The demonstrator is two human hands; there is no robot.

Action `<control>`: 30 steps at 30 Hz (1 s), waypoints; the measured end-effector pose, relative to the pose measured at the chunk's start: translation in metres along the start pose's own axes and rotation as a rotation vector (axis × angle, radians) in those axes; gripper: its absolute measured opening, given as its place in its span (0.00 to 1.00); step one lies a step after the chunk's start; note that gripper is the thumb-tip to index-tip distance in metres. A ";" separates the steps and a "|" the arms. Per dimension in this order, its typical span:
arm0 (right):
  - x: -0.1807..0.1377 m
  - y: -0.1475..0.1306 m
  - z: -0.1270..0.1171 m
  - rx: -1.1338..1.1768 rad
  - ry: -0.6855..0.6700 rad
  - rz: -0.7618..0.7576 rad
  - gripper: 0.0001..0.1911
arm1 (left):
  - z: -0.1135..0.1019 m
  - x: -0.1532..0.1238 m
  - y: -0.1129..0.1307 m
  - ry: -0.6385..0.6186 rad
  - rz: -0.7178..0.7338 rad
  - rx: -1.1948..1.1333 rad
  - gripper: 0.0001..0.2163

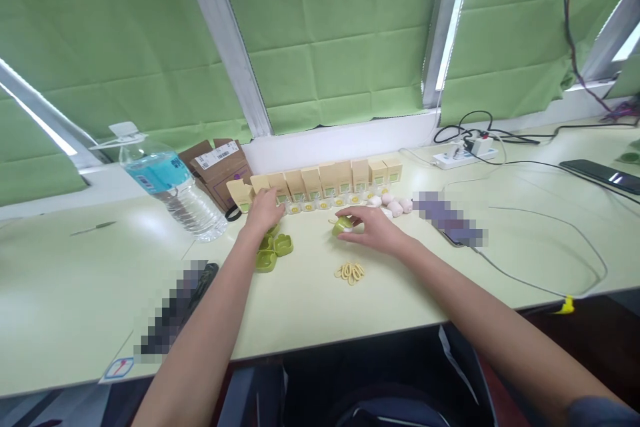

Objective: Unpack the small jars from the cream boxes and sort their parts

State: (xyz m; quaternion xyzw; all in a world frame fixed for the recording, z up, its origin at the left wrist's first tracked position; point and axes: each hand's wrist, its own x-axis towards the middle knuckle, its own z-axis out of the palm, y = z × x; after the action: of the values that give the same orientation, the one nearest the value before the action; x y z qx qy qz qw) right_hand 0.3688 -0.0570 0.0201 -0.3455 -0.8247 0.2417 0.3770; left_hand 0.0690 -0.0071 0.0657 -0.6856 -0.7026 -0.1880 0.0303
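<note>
My right hand (375, 230) pinches a small green cup-shaped case (341, 225), with a thin pale loop at its far side, just above the table. My left hand (264, 212) reaches to the left end of a row of small pale-yellow boxes (311, 181). Its fingers are curled together, and whatever they grip is hidden. Clear pieces with yellow centres (325, 204) stand in front of the boxes. Several green cases (267, 261) sit below my left hand, partly covered by it. White and pale-pink rounded pieces (395, 208) lie beyond my right hand. Yellow loops (351, 272) are heaped nearer me.
A large water bottle (175, 183) leans at the left, near a brown cardboard box (220, 173). A blurred dark object (180, 307) lies by my left forearm. To the right are a blurred phone-like object (450, 220), a cable, a power strip (465, 157) and a black phone (605, 175).
</note>
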 end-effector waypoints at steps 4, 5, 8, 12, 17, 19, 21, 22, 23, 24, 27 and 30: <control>0.002 0.001 0.000 0.017 0.075 -0.064 0.20 | -0.005 -0.018 0.042 0.186 0.168 -0.294 0.12; 0.002 0.002 0.000 0.018 0.100 -0.082 0.20 | -0.005 -0.023 0.054 0.182 0.213 -0.390 0.11; 0.004 0.004 0.000 0.006 0.171 -0.105 0.20 | -0.001 -0.039 0.085 0.121 0.301 -0.629 0.10; 0.006 0.010 0.000 0.005 0.216 -0.102 0.22 | 0.015 -0.055 0.108 -0.011 0.332 -0.839 0.13; 0.007 0.014 0.000 0.031 0.180 -0.045 0.23 | 0.037 -0.066 0.106 -0.025 0.285 -1.018 0.16; 0.006 0.014 0.000 0.038 0.163 -0.025 0.23 | 0.041 -0.069 0.102 -0.053 0.247 -1.044 0.17; 0.006 0.014 0.001 0.041 0.160 -0.020 0.23 | 0.042 -0.073 0.100 -0.106 0.218 -1.051 0.18; 0.006 0.013 0.002 0.042 0.161 -0.022 0.22 | 0.043 -0.074 0.100 -0.127 0.207 -1.050 0.18; 0.006 0.013 0.002 0.043 0.162 -0.027 0.22 | 0.044 -0.076 0.100 -0.141 0.195 -1.049 0.18; 0.006 0.013 0.002 0.045 0.166 -0.032 0.21 | 0.044 -0.077 0.101 -0.148 0.184 -1.053 0.19; 0.006 0.015 0.002 0.066 0.180 -0.040 0.21 | 0.047 -0.079 0.103 -0.167 0.139 -1.104 0.22; 0.006 0.016 0.002 0.092 0.181 -0.050 0.21 | 0.049 -0.079 0.104 -0.215 0.107 -1.206 0.25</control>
State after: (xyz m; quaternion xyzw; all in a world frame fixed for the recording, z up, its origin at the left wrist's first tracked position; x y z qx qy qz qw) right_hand 0.3702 -0.0428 0.0110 -0.3277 -0.7835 0.2376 0.4714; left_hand 0.1851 -0.0679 0.0193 -0.6313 -0.4364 -0.4803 -0.4246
